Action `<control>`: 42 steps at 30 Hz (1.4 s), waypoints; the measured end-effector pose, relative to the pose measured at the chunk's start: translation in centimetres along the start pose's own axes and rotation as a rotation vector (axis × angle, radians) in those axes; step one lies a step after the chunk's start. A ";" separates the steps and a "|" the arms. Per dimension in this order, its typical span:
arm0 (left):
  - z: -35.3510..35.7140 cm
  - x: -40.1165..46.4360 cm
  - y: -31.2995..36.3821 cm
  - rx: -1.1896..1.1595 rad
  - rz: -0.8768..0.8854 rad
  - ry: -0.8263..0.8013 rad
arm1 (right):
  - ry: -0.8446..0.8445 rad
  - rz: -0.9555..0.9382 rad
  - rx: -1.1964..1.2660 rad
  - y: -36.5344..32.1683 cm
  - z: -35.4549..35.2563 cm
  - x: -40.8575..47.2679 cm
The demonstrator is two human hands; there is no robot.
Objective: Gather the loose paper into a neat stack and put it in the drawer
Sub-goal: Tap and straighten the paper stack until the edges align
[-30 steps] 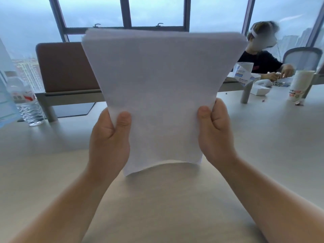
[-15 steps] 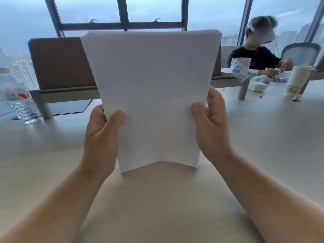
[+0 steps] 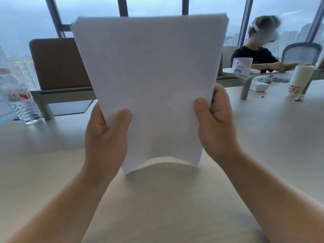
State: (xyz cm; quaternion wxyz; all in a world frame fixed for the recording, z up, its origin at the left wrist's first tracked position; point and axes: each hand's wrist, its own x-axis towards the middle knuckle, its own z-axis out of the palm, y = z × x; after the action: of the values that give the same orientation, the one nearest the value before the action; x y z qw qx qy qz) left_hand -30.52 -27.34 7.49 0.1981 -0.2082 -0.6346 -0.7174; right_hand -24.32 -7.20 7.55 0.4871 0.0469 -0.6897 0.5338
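**Matt paper over a pale, smooth table**

The stack of paper [image 3: 150, 88] is plain white and matt, its face faintly grainy, with thin sheet edges showing at the top. The table [image 3: 175, 207] has a light, wood-look top with fine grain and a soft sheen toward the window side. The water bottle [image 3: 21, 100] is clear, glossy plastic with a ribbed lower body and a printed label. The bench back [image 3: 59, 64] looks like matt brown upholstery on a smooth grey frame. The paper cup [image 3: 300, 81] is white with a printed band. The window frames [image 3: 54, 16] are dark and smooth, apparently metal.
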 end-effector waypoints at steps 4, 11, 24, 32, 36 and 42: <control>-0.4 0.8 -1.2 -0.065 -0.077 0.013 | -0.031 0.106 0.093 1.1 0.0 0.4; -1.1 0.2 -2.3 0.327 0.150 -0.019 | -0.217 0.506 -0.406 1.7 -0.5 -1.4; -0.2 -0.5 0.3 0.130 0.035 -0.058 | -0.127 0.023 -0.005 -0.6 0.2 -1.1; -0.3 -0.5 -1.4 -0.070 -0.321 -0.158 | -0.208 0.294 0.085 1.1 0.5 -1.5; -0.1 -0.3 -0.8 -0.123 -0.259 -0.146 | -0.191 0.265 0.123 0.9 0.7 -1.6; -0.4 0.5 -0.5 -0.215 -0.213 -0.148 | -0.132 0.252 0.254 1.0 -0.1 -0.1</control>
State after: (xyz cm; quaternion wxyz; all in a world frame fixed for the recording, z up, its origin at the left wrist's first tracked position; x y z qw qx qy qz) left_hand -31.19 -27.72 7.33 0.0503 -0.2118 -0.5855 -0.7809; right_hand -24.84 -6.76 6.80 0.3602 0.0563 -0.6477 0.6690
